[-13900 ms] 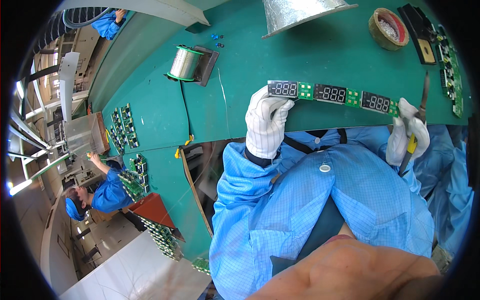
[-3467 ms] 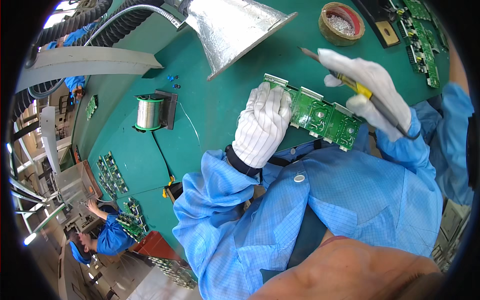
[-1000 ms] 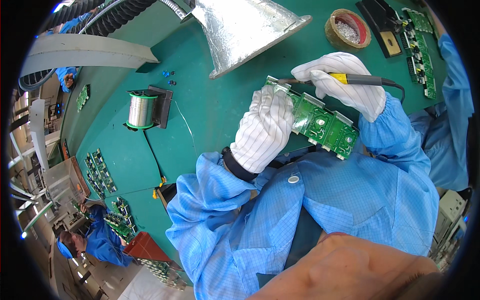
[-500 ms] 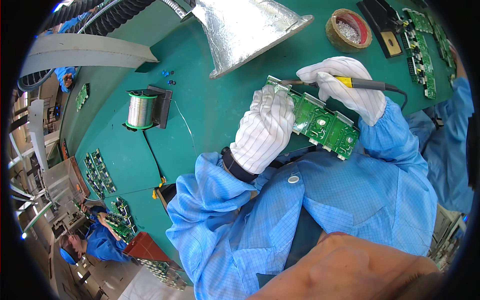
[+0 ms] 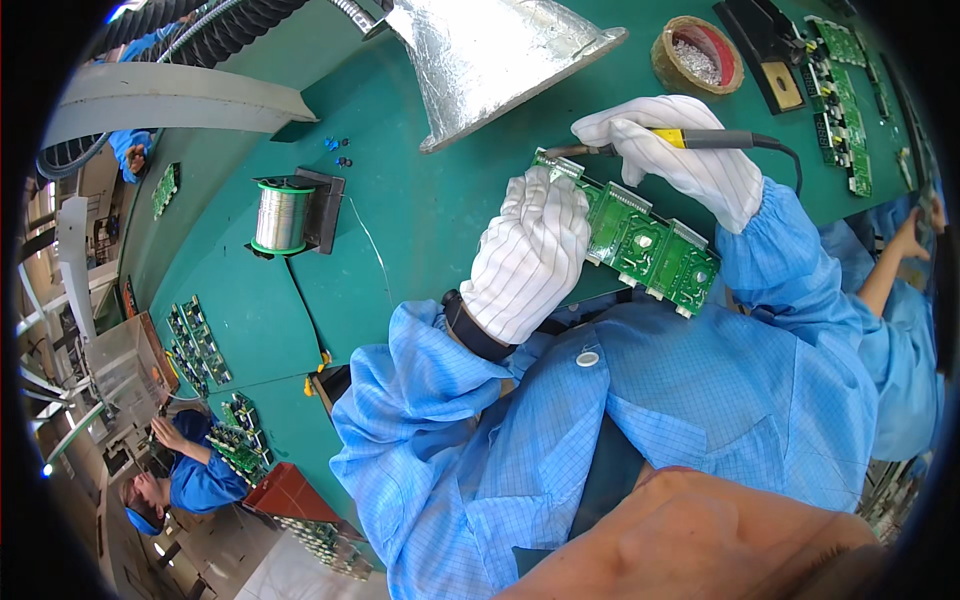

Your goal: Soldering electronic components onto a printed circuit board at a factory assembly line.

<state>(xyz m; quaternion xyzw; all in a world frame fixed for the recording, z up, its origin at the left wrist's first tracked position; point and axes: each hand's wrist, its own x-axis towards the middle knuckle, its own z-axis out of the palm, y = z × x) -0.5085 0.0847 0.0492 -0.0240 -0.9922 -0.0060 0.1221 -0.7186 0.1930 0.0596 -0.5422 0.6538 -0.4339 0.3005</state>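
My left hand (image 5: 530, 250), in a white striped glove, is closed over the left end of a green circuit board (image 5: 640, 245). The board is tilted, its solder side up, with pale connectors along its edges. In my gloved right hand (image 5: 680, 160) is a soldering iron (image 5: 705, 138) with a yellow and grey handle, gripped like a pen. Its metal tip points left and reaches the board's far left corner, just beyond my left fingertips; whether it touches cannot be made out. The glove hides part of the board.
A foil-covered funnel hood (image 5: 500, 65) hangs beyond the board. Left stands a solder wire spool (image 5: 281, 218) on a holder. At the far right are a round tub (image 5: 690, 60), an iron stand (image 5: 768, 60) and several boards (image 5: 840, 110). Co-workers sit left (image 5: 205, 470) and right (image 5: 905, 300).
My right hand and the soldering iron have shifted a little left and away from me, the tip moving toward the board's far corner. My left hand and the board stay nearly still.
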